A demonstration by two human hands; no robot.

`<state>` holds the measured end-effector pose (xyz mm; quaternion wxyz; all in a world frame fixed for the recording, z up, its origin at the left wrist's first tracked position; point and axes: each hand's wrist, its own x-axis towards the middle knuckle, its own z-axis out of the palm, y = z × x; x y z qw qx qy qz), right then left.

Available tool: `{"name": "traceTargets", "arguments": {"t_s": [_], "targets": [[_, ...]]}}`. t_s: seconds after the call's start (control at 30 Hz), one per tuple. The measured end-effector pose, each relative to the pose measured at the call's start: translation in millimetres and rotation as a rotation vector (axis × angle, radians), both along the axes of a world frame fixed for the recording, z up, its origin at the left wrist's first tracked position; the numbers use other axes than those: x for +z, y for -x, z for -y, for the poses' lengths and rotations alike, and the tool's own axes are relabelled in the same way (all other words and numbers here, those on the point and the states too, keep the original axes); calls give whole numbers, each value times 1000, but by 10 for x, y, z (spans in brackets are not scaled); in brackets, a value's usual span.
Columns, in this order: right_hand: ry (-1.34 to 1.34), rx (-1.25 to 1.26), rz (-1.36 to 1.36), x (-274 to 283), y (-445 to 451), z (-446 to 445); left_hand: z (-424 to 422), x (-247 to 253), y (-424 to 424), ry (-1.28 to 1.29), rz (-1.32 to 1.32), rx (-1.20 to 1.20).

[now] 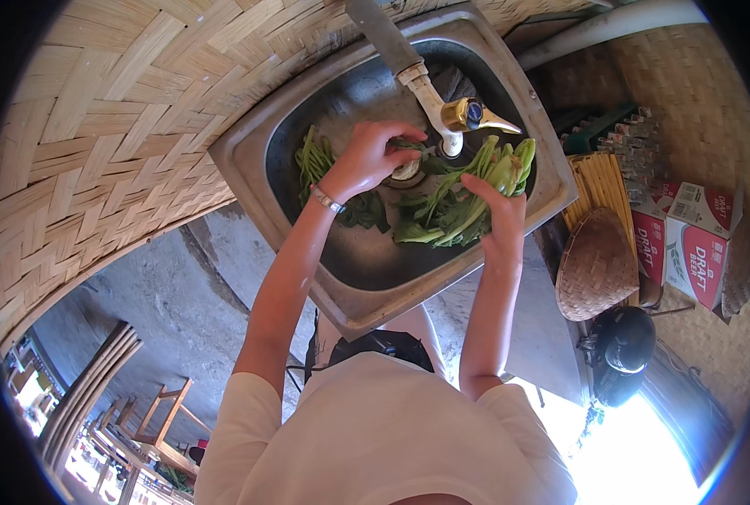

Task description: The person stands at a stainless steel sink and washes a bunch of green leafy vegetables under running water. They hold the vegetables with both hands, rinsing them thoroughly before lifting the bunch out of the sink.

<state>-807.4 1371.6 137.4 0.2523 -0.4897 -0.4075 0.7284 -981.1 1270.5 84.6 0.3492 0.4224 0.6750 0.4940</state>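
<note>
My right hand (pixel 501 205) grips a bunch of leafy greens (pixel 457 202) by its pale stem end, over the right side of a metal sink (pixel 362 252). My left hand (pixel 375 154), with a metal band at the wrist, is over the middle of the basin near the drain (pixel 406 173); its fingers are curled around a bit of green leaf. More greens with thin stems (pixel 315 154) lie at the left of the basin, partly behind my left forearm. A tap (pixel 454 123) reaches over the basin between my hands; no running water can be made out.
A woven bamboo wall (pixel 109 113) borders the sink's far left side. To the right are a conical woven basket (pixel 599 265), cardboard beer boxes (pixel 697 252), several glass bottles (pixel 637 148) and a black helmet (pixel 624 347). Wooden furniture (pixel 160 423) stands at lower left.
</note>
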Motion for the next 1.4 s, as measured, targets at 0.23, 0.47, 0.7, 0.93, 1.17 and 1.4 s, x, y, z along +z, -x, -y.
{"name": "traceTargets", "arguments": {"t_s": [0.23,0.47,0.7,0.93,1.17,1.4], "targets": [[-34,12,12,87,-101,-5,32,2,30,-29,91,12],[-101,97,-116,60,-95,-49,38,-15,72,-55,217,0],[85,169,-184,-125,-87,-104,37,0,40,-121,302,13],[262,174,-355,-343,-22,-141,47,44,19,-54,244,1],[346,208,-279,-586,222,-48,-136,-9,-261,-29,131,169],[240,293,-270,-573,308,-21,-21,-58,-197,-101,292,135]]}}
